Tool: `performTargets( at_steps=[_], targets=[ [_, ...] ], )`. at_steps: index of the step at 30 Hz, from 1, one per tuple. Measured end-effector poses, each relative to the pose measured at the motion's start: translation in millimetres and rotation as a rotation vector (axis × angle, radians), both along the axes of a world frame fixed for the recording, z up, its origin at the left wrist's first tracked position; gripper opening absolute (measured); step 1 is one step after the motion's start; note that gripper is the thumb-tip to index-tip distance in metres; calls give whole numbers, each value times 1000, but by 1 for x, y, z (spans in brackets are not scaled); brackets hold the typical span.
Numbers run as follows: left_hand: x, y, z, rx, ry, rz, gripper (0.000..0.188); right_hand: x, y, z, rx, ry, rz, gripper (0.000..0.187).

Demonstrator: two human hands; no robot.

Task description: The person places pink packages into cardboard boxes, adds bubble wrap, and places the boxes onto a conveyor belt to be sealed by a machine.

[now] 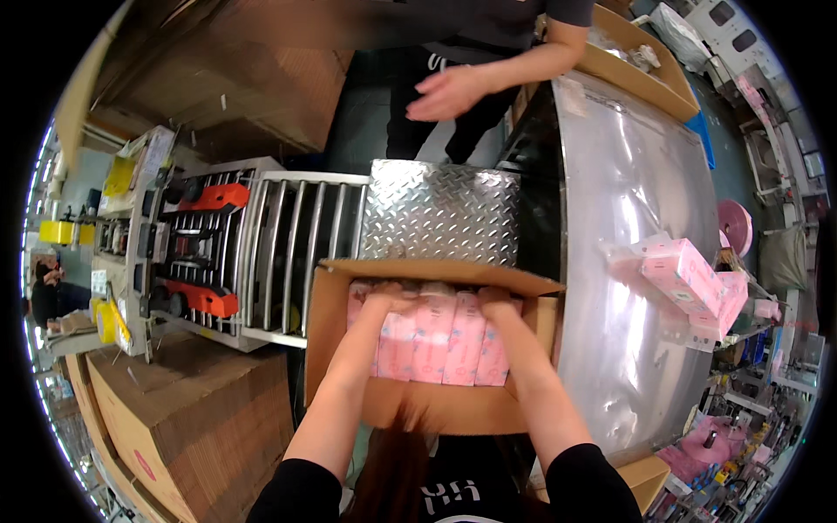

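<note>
An open cardboard box (436, 411) stands in front of me, its flaps folded outward. Inside it is a row of pink tissue packs (427, 344) with a printed pattern, set side by side on edge and partly glossy with clear film. Both my arms reach over into the box. My left hand (392, 298) grips the far left part of the row, and my right hand (495, 301) grips its far right part. The fingertips of both hands dip between the packs and the far wall, so they are partly hidden.
A diamond-plate metal platform (440, 209) lies beyond the box, with a roller conveyor (301, 235) to its left. Pink packs (684, 279) lie on the metal table (636, 200) at right. Stacked cardboard (192, 410) stands left. Across from me, a co-worker's hand (449, 91) hovers.
</note>
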State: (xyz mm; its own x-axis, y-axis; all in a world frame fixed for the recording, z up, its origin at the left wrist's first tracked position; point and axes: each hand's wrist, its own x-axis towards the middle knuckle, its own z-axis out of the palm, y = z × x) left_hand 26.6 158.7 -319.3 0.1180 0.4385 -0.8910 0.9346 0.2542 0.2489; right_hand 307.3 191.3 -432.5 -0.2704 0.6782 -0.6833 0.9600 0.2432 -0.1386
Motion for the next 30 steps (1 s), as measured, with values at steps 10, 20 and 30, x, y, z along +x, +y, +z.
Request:
performTargets(
  at_steps=[10,20,30],
  targets=[
    [-13,-114,-71,723,-295,75,46,100,-87,199,-478,733,-105,39],
    [204,-78,134,918,-628,192,28,369,126,351,710,-35,-283,89],
    [387,-2,260,1242,-411,-44,81,353,67,371,512,695,102,82]
  ],
)
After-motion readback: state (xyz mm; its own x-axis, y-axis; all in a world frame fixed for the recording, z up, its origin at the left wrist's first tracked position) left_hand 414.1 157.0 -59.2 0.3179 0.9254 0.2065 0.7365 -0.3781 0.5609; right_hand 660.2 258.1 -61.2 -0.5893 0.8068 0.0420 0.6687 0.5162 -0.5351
